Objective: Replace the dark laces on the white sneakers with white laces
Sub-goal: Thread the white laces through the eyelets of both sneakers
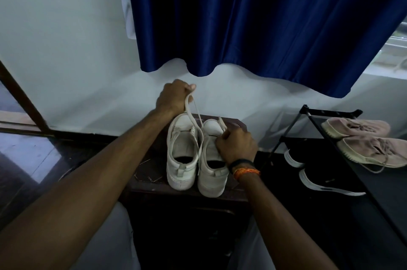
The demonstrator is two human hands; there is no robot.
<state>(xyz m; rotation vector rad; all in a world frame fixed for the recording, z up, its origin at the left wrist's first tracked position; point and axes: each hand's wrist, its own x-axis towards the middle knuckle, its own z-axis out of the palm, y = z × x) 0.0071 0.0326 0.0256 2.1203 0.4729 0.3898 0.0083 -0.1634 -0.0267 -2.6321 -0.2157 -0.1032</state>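
My left hand (174, 96) is fisted around a flat white lace (191, 113), pulled up above the two smooth white sneakers (182, 153) — heels toward me on a dark wooden stool (145, 172). My right hand (237, 145) pinches the right sneaker's lace end.

No legible text, label, brand, number or sign appears in the head view. The two white sneakers (196, 155) carry no readable marking on their heel tabs or uppers. The pink shoes (361, 139) and the black shoes (317, 172) on the rack (330, 113) show no readable lettering either.
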